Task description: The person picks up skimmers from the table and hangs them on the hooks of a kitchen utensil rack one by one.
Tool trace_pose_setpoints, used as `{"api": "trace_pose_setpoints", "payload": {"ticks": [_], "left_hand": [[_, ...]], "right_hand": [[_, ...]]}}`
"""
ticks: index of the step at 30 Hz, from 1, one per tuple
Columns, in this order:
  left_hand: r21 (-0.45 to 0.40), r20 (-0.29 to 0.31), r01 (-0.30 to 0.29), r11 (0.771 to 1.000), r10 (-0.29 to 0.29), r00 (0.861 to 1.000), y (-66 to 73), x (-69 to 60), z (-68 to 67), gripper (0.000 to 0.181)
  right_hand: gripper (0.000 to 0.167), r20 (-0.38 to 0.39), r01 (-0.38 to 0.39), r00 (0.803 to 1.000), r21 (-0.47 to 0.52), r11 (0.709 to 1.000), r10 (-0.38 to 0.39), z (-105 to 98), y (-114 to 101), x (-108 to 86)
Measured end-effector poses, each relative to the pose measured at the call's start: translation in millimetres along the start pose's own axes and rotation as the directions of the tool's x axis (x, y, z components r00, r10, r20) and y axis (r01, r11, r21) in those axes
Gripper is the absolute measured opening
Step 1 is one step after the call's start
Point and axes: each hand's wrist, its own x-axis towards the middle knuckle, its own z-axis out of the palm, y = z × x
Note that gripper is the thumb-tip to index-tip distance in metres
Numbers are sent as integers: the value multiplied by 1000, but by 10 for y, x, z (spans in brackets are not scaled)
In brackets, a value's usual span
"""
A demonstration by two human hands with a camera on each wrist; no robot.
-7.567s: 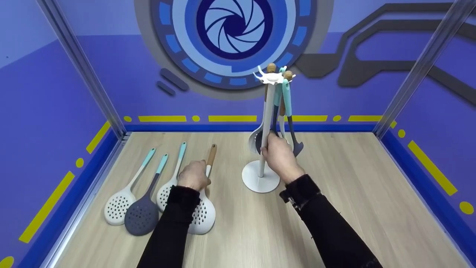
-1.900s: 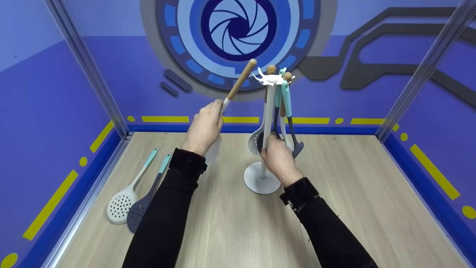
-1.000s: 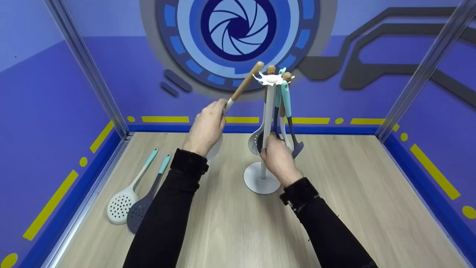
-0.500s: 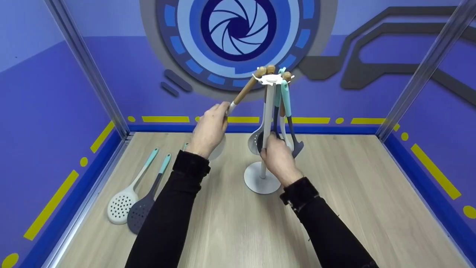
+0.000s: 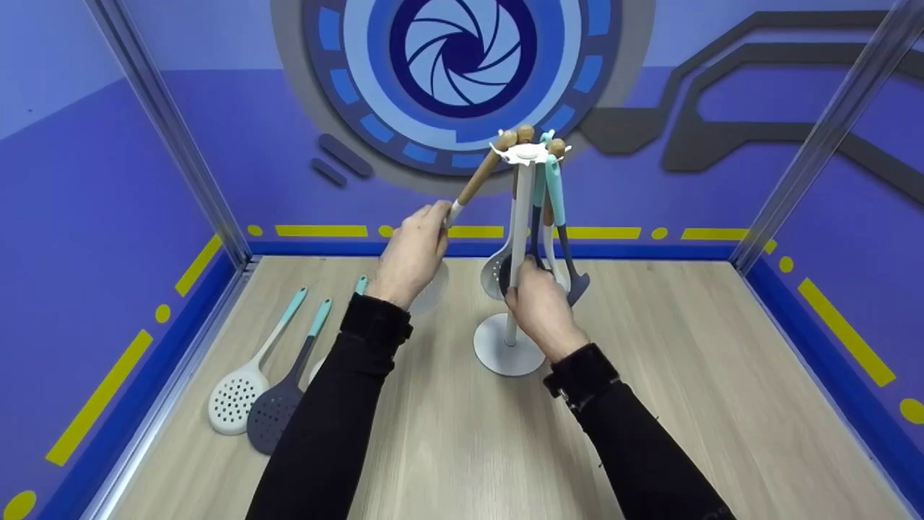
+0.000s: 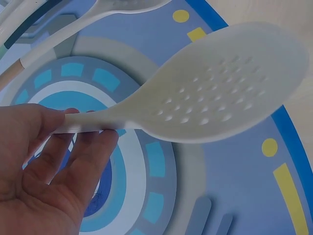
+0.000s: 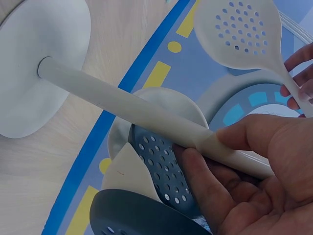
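Note:
My left hand (image 5: 413, 249) pinches a white skimmer (image 6: 220, 93) by its neck, between thumb and fingers. Its wooden handle (image 5: 476, 180) slants up to the right, its tip meeting the left hooks of a white utensil stand (image 5: 527, 153). Whether a hook passes through the handle's hole I cannot tell. Lower down, my right hand (image 5: 543, 307) grips the stand's post (image 7: 122, 105), thumb on one side and fingers on the other. Behind the post hang several utensils, among them a white slotted ladle (image 5: 494, 273) and a dark teal-handled utensil (image 5: 567, 245).
At the left of the wooden table lie a white skimmer (image 5: 238, 401) and a dark skimmer (image 5: 273, 417), both teal-handled. Another teal handle (image 5: 361, 284) shows beside my left wrist, the rest mostly hidden by the arm. Blue-purple panels (image 5: 216, 159) enclose the back and sides.
My left hand has lifted the wooden-handled skimmer off the table and carried it up and right. Its handle tip has come down to the stand's hooks. The right hand keeps hold of the post.

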Motion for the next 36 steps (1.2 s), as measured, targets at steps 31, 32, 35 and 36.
{"api": "trace_pose_setpoints", "payload": {"ticks": [31, 32, 35, 36], "left_hand": [[-15, -8, -59, 998, 59, 998, 42, -3, 119, 30], [-12, -11, -60, 998, 60, 998, 43, -2, 125, 30], [-11, -9, -58, 998, 58, 998, 48, 4, 141, 30], [-11, -10, -60, 998, 60, 998, 49, 6, 146, 29]], "right_hand": [[35, -6, -7, 1000, -12, 1000, 7, -1, -3, -6], [35, -5, -9, 1000, -9, 1000, 8, -3, -4, -6], [36, -12, -5, 1000, -9, 1000, 5, -6, -8, -6], [36, -16, -3, 1000, -11, 1000, 3, -6, -6, -5]]}}
